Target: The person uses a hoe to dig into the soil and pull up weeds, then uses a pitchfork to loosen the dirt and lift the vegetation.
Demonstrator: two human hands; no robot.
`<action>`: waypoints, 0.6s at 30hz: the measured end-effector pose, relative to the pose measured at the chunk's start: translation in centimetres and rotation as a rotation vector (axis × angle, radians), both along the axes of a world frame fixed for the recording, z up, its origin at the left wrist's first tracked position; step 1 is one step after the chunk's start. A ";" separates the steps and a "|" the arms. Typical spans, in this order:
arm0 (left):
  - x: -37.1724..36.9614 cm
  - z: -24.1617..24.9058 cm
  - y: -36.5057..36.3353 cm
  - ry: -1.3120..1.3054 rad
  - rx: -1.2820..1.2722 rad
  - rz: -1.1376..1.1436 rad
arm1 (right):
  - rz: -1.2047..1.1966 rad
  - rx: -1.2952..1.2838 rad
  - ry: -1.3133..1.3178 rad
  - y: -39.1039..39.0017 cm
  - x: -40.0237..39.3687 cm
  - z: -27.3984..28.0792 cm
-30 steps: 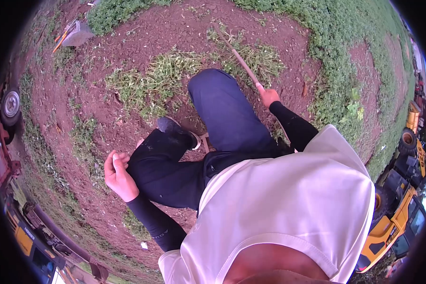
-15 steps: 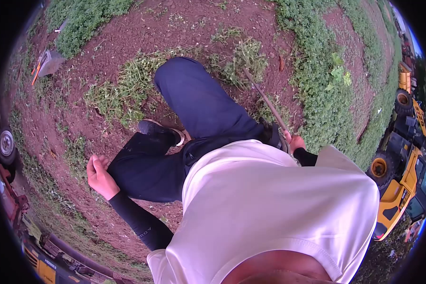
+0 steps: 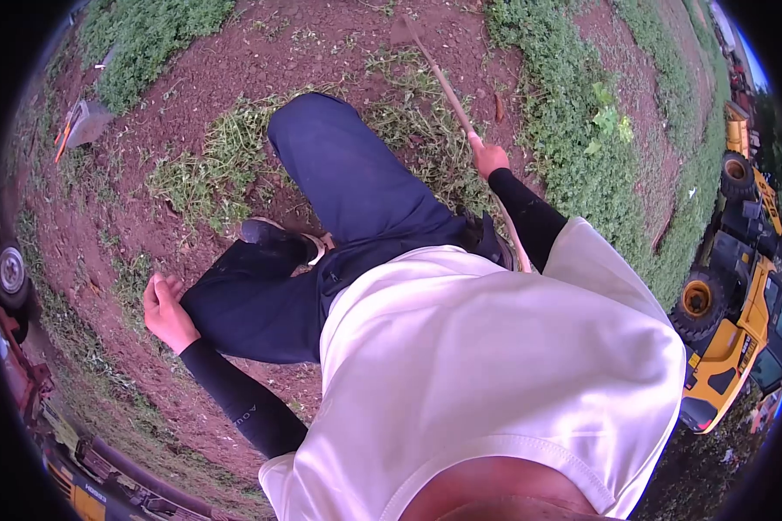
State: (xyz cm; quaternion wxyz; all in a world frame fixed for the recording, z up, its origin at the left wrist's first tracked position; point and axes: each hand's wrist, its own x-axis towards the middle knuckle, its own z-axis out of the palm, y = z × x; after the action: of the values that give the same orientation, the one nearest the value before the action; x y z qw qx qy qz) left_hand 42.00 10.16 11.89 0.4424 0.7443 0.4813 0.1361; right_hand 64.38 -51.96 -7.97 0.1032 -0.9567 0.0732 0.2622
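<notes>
My right hand (image 3: 488,159) is wrapped round the long wooden handle (image 3: 443,82) of a hoe-like tool, out in front of my body. Its flat, dull head (image 3: 401,31) lies over bare soil near the top of the view, and the rear of the handle passes beside my hip. My left hand (image 3: 168,311) hangs by my dark trouser leg (image 3: 261,304), fingers loosely curled and thumb apart, with nothing visible in it. Pulled or wilted weeds (image 3: 213,165) lie around my bent knee (image 3: 313,130).
Dense green plants (image 3: 565,130) grow in a strip on the right. A grey object with orange parts (image 3: 85,124) lies at the upper left. Yellow machinery (image 3: 730,347) stands at the right edge, and a vehicle wheel (image 3: 10,271) shows at the left edge.
My right hand has moved forward and away from my hip with the handle, and the tool's head has come into clear view farther out. My left hand has shifted slightly left.
</notes>
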 end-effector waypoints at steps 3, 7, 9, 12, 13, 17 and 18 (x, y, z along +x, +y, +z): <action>0.0 0.4 -0.4 0.015 -0.001 0.001 | -0.261 0.028 0.121 1.3 5.6 -3.1; 0.0 0.7 -0.6 0.027 0.005 0.005 | -0.429 0.068 0.333 0.4 0.4 0.3; 0.6 0.4 -0.6 0.023 0.004 0.017 | -0.150 -0.042 0.083 -7.0 -7.9 -5.2; 0.4 -0.2 -0.3 0.031 -0.032 0.002 | -0.279 -0.134 0.282 -8.6 -17.7 5.6; 0.4 -0.2 -0.2 0.032 -0.023 0.002 | -0.289 -0.156 0.278 -10.2 -21.3 7.3; 0.3 0.0 -0.3 0.032 -0.014 -0.009 | -0.294 -0.304 0.309 -13.2 -28.2 11.2; 0.0 0.0 -0.2 0.038 -0.011 -0.009 | -0.291 -0.308 0.307 -12.9 -28.1 11.8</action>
State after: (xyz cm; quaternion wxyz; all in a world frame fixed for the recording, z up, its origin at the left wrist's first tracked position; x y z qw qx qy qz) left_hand 42.03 9.91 11.90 0.4379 0.7466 0.4869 0.1174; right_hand 36.29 -64.82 3.82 -0.0192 -0.8895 0.2638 0.3726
